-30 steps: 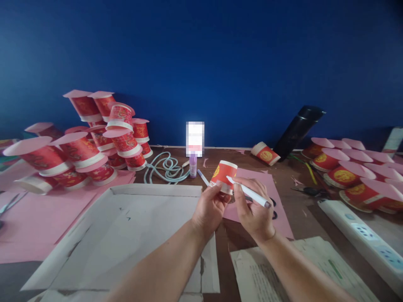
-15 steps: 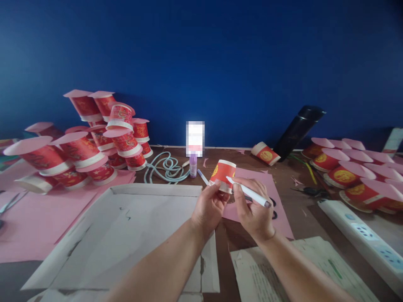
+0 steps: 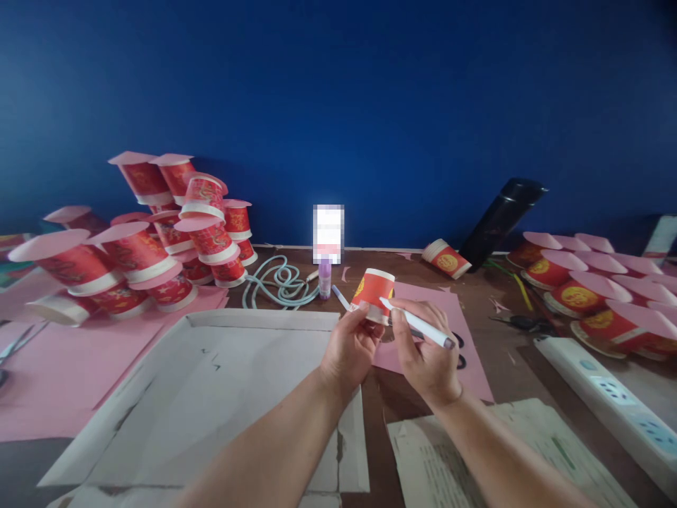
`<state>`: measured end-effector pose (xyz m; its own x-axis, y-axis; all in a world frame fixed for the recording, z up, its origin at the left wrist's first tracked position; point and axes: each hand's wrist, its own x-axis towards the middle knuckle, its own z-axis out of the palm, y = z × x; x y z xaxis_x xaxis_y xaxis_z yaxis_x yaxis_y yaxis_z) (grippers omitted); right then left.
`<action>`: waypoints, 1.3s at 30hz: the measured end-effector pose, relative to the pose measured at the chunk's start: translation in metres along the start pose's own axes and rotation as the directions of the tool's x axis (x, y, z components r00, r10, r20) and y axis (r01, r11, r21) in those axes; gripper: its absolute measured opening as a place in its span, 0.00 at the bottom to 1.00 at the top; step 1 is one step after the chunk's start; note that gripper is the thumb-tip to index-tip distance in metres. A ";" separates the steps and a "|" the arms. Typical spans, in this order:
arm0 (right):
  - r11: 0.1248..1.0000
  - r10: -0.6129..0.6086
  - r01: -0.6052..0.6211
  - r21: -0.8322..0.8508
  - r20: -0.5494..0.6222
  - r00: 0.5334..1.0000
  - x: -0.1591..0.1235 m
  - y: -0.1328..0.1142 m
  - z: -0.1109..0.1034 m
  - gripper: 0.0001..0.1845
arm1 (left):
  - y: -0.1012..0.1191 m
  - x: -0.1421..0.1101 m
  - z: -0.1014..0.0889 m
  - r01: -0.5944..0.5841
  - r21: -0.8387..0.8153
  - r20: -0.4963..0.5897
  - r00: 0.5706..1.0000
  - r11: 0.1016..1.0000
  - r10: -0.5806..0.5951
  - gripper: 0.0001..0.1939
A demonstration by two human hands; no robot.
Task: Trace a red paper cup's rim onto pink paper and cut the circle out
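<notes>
A red paper cup (image 3: 378, 286) with a yellow print and white bands is gripped low down by my left hand (image 3: 352, 346), upside down or upright I cannot tell. In my right hand (image 3: 428, 349) is a white marker pen (image 3: 423, 328), its pale tip at the cup's side. Whether the tip touches the cup is hard to tell. Under both hands lies a pink paper sheet (image 3: 468, 353). Partly hidden behind my right hand are the black handles of scissors (image 3: 461, 361) on that sheet.
Stacked red cups with pink paper tops (image 3: 135, 247) rise at left; more capped cups (image 3: 582, 289) stand at right. A white box lid (image 3: 169, 395), a glue stick (image 3: 324, 280), a coiled cable (image 3: 280, 282), a leaning black flask (image 3: 500, 222) and a power strip (image 3: 608, 402) surround my hands.
The cup has turned slightly in my left hand. The marker and my right hand have hardly moved.
</notes>
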<state>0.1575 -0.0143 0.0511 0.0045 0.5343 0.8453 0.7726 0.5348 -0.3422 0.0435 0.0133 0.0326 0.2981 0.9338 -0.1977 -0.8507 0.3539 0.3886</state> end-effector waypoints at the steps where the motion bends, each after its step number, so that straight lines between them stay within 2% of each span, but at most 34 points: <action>1: 1.000 0.004 -0.004 -0.002 0.001 1.000 0.000 0.000 0.000 0.09 | 0.000 0.000 0.000 -0.001 0.002 0.000 1.000 1.000 0.001 0.06; 16: 1.000 -0.004 0.004 0.011 0.004 1.000 0.000 0.001 0.000 0.10 | 0.002 -0.001 0.002 -0.006 0.002 -0.023 1.000 1.000 0.007 0.05; 39: 1.000 -0.010 0.010 0.025 0.016 1.000 0.000 -0.001 -0.001 0.10 | 0.000 0.001 -0.001 0.000 -0.002 0.001 1.000 1.000 0.000 0.06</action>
<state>0.1570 -0.0154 0.0518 -0.0132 0.5390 0.8422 0.7563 0.5563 -0.3442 0.0431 0.0139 0.0319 0.2985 0.9339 -0.1966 -0.8518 0.3536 0.3866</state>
